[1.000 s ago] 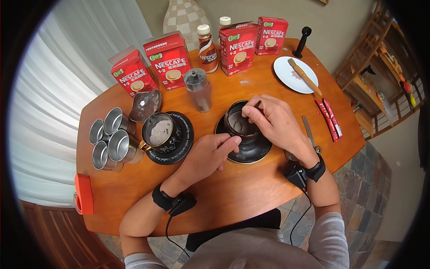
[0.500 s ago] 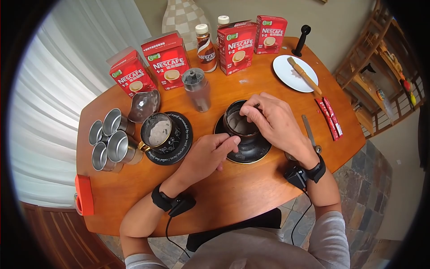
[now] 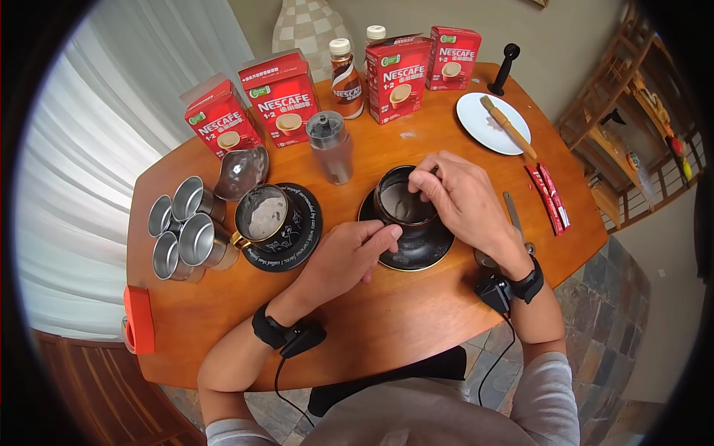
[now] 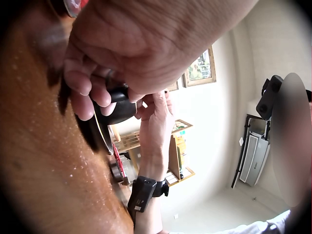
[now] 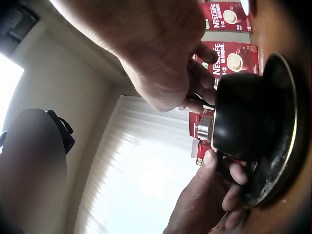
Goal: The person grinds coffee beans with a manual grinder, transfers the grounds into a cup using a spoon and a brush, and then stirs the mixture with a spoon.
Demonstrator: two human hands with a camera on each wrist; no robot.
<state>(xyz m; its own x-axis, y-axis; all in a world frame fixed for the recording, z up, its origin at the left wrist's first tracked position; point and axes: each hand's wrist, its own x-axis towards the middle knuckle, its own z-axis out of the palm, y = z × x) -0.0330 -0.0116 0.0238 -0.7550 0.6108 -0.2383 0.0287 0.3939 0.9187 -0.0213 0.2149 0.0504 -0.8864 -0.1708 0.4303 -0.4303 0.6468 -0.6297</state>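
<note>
A black cup (image 3: 402, 215) with dark liquid stands on a black saucer (image 3: 420, 256); the right wrist view shows the cup (image 5: 243, 117) from the side, on its gold-rimmed saucer (image 5: 285, 156). My left hand (image 3: 348, 256) grips the cup's handle between thumb and fingers, also seen in the right wrist view as a hand (image 5: 200, 195) at the handle. Above the rim, my right hand (image 3: 468, 204) pinches a thin dark utensil (image 3: 434, 171) that reaches into the cup; its lower end is hard to make out.
Left of the cup are a second cup (image 3: 262, 215) with pale powder and several metal cups (image 3: 199, 241). A grinder (image 3: 331, 152), red boxes (image 3: 399, 82) and bottles stand behind. To the right lie a white plate (image 3: 476, 123) with a brush, red sachets (image 3: 549, 201) and a metal spoon (image 3: 512, 209).
My right hand has shifted slightly to the right over the cup, with the utensil in its fingers. The left hand keeps its hold on the handle.
</note>
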